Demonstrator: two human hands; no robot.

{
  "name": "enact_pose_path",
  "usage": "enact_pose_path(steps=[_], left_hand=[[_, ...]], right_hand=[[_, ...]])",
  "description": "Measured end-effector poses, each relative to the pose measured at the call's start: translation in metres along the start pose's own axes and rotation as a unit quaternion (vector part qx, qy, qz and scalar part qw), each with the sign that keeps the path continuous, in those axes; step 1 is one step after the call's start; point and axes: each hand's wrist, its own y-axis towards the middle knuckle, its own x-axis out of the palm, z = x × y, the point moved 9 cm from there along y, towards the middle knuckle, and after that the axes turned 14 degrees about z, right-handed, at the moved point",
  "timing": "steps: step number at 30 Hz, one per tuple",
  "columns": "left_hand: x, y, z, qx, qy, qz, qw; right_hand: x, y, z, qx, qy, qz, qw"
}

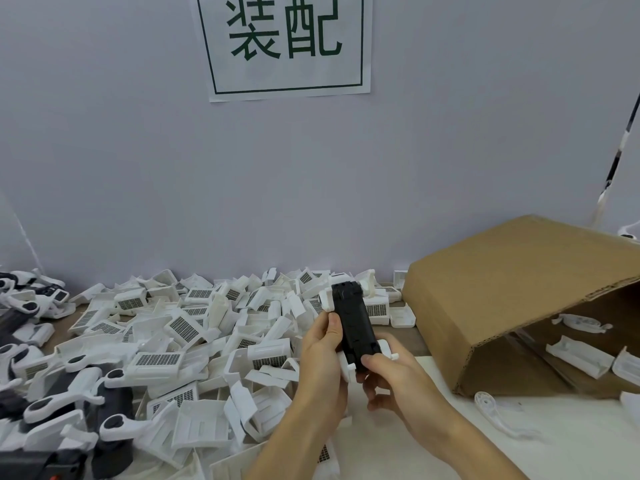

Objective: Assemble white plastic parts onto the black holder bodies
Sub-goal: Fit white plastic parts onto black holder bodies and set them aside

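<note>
My left hand (pixel 320 358) is raised, thumb up along the black holder (pixel 353 327), fingers curled behind it. My right hand (pixel 391 379) grips its near end, thumb on top. Both bare forearms reach in from below.

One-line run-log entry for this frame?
step: fitting white parts | left hand: grips black holder body | right hand: grips its lower end | white parts pile: left | cardboard box: right

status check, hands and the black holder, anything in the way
Left hand and right hand: both grip the black holder body, white parts on it. Pile of white parts left, cardboard box right; nothing blocking.
</note>
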Motion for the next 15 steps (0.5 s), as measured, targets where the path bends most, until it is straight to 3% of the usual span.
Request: enact_pose_path(steps=[15], left_hand=[[0.0025, -0.0010, 0.0003, 0.002, -0.009, -0.017, 1.000]], right_hand=[[-0.0038, -0.0016, -0.0038, -0.015, -0.065, 0.026, 0.997]])
